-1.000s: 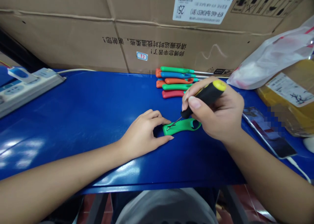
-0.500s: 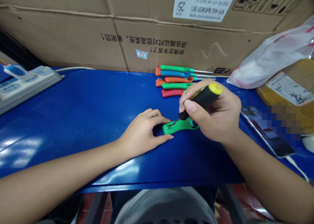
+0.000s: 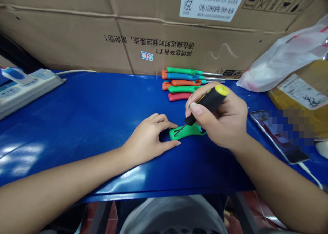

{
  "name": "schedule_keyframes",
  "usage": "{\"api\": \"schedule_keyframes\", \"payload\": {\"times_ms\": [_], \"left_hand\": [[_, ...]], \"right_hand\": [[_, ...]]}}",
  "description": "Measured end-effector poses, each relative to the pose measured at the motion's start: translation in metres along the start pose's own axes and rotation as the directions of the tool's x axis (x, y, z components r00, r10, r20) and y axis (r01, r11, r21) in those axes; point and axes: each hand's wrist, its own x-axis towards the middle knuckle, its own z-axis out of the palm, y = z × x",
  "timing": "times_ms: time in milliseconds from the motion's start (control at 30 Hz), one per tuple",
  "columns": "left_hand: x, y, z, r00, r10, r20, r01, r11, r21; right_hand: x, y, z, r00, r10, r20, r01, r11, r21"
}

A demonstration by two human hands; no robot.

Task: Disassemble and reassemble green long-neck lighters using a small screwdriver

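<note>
A green plastic handle (image 3: 186,133) lies on the blue table (image 3: 92,114). Thumb and forefinger of my left hand (image 3: 150,136) close round its left end and hold it against the tabletop. In my right hand (image 3: 225,119) is a screwdriver (image 3: 211,102) with a black and yellow grip, tilted down to the left. Its thin tip meets the top of the green handle near the left end. The right end of the handle is partly hidden behind my right hand.
Several coloured handles (image 3: 183,77), some with metal rods, lie in a row by a large cardboard box (image 3: 84,42). On the right are a phone (image 3: 279,136) with a cable, a plastic bag (image 3: 282,61) and a taped parcel (image 3: 302,97). A power strip (image 3: 28,90) stands at left.
My right hand and the screwdriver have shifted slightly left. The tip stays on the green handle, and my left hand keeps its hold.
</note>
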Motion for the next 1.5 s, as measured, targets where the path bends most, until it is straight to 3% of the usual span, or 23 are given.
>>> {"api": "schedule_keyframes", "payload": {"times_ms": [600,967,1200,1233,1367,1500], "left_hand": [[0.0,-0.001,0.001,1.0,-0.004,0.001,0.004,1.0,-0.002],[-0.001,-0.004,0.003,1.0,0.023,-0.008,-0.023,1.0,-0.004],[-0.001,-0.004,0.004,0.999,0.041,-0.021,-0.041,0.999,-0.019],[-0.001,-0.003,0.003,0.999,0.032,-0.013,-0.032,0.999,-0.017],[0.0,0.0,0.0,1.0,0.006,0.003,-0.006,1.0,-0.026],[0.0,0.0,0.001,1.0,0.014,-0.01,-0.014,0.999,-0.031]], "right_hand": [[-0.001,-0.002,0.0,0.999,-0.035,0.029,0.036,0.999,-0.035],[-0.003,0.001,0.0,0.981,-0.192,-0.018,0.189,0.976,-0.111],[0.001,0.004,0.0,0.95,-0.305,0.06,0.302,0.951,0.058],[0.001,0.002,-0.001,0.946,-0.311,0.093,0.304,0.949,0.079],[0.001,-0.008,-0.011,0.959,-0.137,0.247,0.116,0.989,0.096],[0.003,-0.011,-0.014,0.957,-0.147,0.251,0.138,0.989,0.053]]}}
